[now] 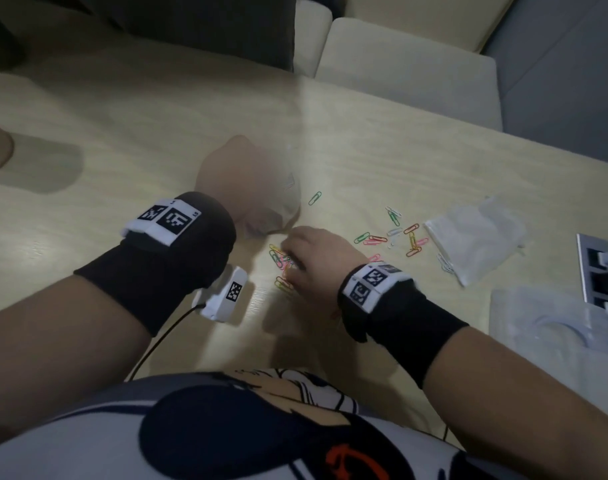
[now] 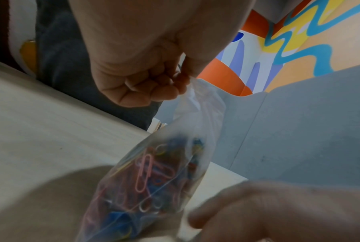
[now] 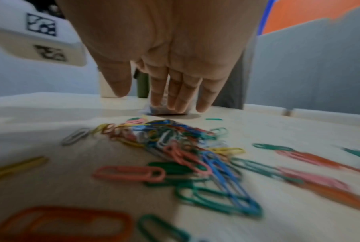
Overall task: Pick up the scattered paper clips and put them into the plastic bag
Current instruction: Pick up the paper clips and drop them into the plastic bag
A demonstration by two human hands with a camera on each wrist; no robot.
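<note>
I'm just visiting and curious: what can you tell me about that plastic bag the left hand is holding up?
The plastic bag is clear, thin and crinkled, bunched at its top where the left hand pinches it between curled fingers. It hangs down from that grip, tilted, above the pale wooden table. Its lower part bulges with many coloured paper clips, pink, red, blue and yellow among them. Whether its bottom touches the table cannot be told. In the head view it is blurred.
</note>
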